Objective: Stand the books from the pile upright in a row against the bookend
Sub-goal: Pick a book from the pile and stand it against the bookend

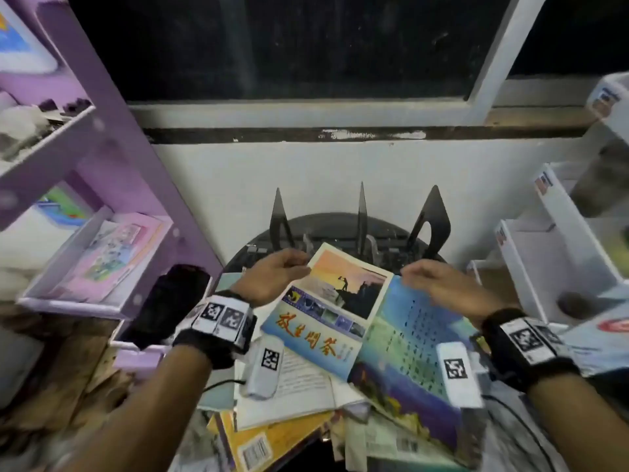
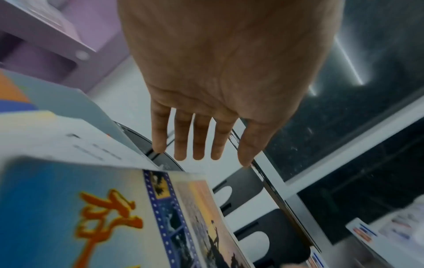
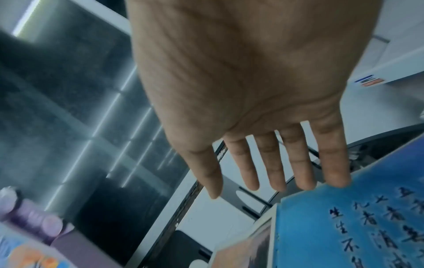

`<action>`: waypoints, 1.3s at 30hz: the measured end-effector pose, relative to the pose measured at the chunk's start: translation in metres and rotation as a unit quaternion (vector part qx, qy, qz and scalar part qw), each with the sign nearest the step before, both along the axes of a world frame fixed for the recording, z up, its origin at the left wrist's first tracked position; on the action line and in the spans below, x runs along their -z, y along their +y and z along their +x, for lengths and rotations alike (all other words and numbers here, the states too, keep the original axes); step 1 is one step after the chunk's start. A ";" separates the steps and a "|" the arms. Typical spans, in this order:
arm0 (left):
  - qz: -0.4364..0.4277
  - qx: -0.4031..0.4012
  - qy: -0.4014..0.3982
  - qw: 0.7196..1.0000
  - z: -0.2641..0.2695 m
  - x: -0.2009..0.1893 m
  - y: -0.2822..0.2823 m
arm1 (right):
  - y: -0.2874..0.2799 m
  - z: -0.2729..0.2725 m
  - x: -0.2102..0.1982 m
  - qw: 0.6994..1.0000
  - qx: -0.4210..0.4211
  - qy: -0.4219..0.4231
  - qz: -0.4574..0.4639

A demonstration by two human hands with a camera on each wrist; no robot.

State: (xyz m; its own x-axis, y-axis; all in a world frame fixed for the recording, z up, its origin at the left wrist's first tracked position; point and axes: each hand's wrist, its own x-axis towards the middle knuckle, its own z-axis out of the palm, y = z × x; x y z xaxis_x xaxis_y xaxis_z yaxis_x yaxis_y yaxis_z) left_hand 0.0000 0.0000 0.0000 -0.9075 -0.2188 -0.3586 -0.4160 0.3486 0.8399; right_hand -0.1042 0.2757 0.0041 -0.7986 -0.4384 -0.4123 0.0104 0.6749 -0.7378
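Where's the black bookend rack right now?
In the head view the black bookend rack stands centre, against the white wall under the window, just beyond the open book and both hands.

The head camera looks forward and down from above onto the black bookend rack (image 1: 360, 229) by the wall. Each wrist camera sits close behind its palm, looking along the fingers. All three views share the rack (image 2: 243, 183) (image 3: 231, 192) and the window (image 1: 306, 46).
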 end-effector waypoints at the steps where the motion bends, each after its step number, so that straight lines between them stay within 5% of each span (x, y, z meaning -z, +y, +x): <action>1: 0.004 0.018 0.003 1.000 -0.006 0.004 0.003 | -0.005 -0.001 0.005 1.000 -0.012 0.002 0.005; 12: -0.186 0.148 -0.060 0.970 -0.031 0.036 0.001 | -0.028 -0.007 0.025 0.962 -0.155 0.145 0.172; 21: -0.303 0.140 -0.025 0.942 -0.024 0.044 0.010 | -0.033 0.002 0.037 0.947 -0.141 0.203 0.207; 31: -0.267 0.097 0.041 0.958 -0.004 0.042 0.021 | -0.024 0.022 0.019 0.961 -0.073 0.248 0.096; 39: -0.088 0.032 0.109 0.990 0.008 0.042 0.035 | -0.016 0.041 -0.010 0.943 -0.017 0.330 -0.029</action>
State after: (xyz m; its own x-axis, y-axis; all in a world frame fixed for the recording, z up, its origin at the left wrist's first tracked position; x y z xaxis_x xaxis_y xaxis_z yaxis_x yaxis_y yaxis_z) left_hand 0.0077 0.0350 -0.0418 -0.9733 -0.1992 -0.1142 -0.2034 0.5171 0.8314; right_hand -0.0631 0.2594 0.0141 -0.8580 -0.4747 0.1962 -0.4855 0.6249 -0.6114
